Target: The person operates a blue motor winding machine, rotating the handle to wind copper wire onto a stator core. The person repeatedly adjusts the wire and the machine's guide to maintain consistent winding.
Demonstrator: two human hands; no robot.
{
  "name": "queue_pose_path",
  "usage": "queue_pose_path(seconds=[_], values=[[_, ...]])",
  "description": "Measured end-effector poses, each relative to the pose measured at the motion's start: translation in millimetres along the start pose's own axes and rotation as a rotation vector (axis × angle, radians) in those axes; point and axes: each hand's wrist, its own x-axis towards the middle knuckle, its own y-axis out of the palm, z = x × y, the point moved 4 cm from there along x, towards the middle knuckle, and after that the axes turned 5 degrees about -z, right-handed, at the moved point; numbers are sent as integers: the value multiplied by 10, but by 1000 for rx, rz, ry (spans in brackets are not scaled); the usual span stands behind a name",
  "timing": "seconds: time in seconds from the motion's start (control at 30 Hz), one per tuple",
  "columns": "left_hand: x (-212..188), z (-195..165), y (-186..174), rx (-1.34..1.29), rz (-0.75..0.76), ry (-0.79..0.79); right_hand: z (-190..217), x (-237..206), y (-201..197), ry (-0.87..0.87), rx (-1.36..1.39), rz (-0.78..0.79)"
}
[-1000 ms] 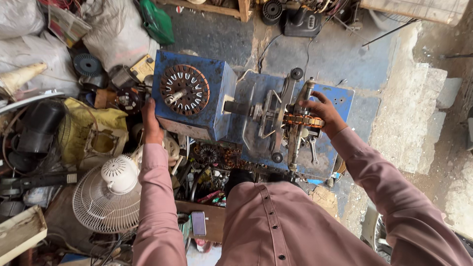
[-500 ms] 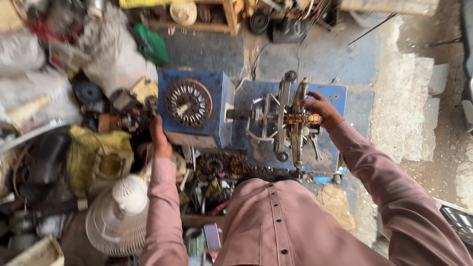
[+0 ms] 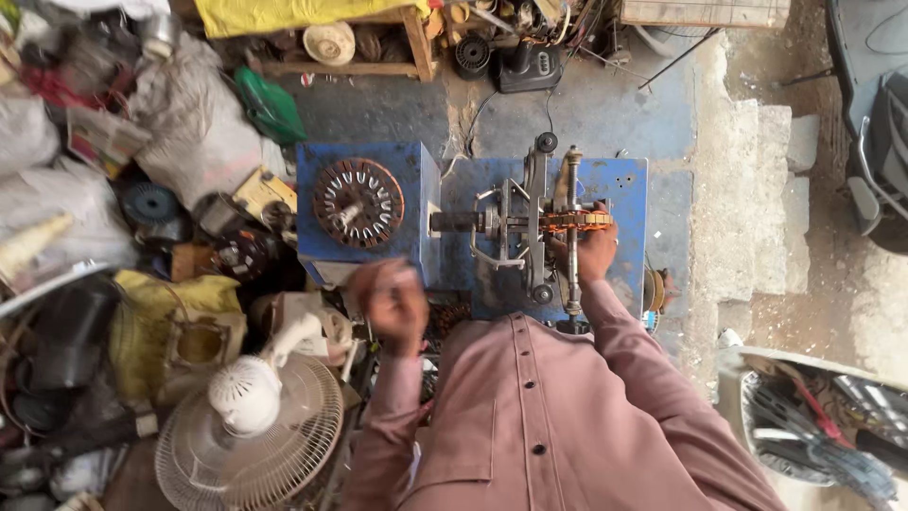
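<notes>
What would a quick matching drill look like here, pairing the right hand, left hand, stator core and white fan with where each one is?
Things:
1. right hand
2. left hand
3. stator core
4. white fan

Places:
A. lying at lower left among the clutter
B. on top of the blue box
C. on the copper coil of the winding machine
D. blurred, raised in front of the blue box

Pairs: 1-C, 2-D, 3-B, 4-A

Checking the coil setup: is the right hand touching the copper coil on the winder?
Touching. The head view shows the right hand wrapped against the copper coil, no gap between them.
</notes>
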Motion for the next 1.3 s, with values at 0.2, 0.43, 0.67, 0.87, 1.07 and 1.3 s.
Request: queue_pose_path(seconds=[0.2, 0.43, 0.67, 0.87, 1.07, 1.3], values=[[253, -650, 1550, -293, 768, 360, -9, 215, -416, 93, 436, 21], [-196, -655, 2456, 253, 1501, 752, 508, 70, -933, -429, 190, -182], [-453, -779, 2004, -124, 1099, 354, 13, 329, -846, 330, 1212, 252], [-763, -1130, 1764, -166, 948, 580, 471, -27, -1359, -459, 216, -146], [-488, -1007, 2020, -85, 958, 508, 794, -37, -1537, -472, 172, -71], [-96, -962, 2373, -233, 1147, 326, 874, -125, -1444, -443, 172, -62]])
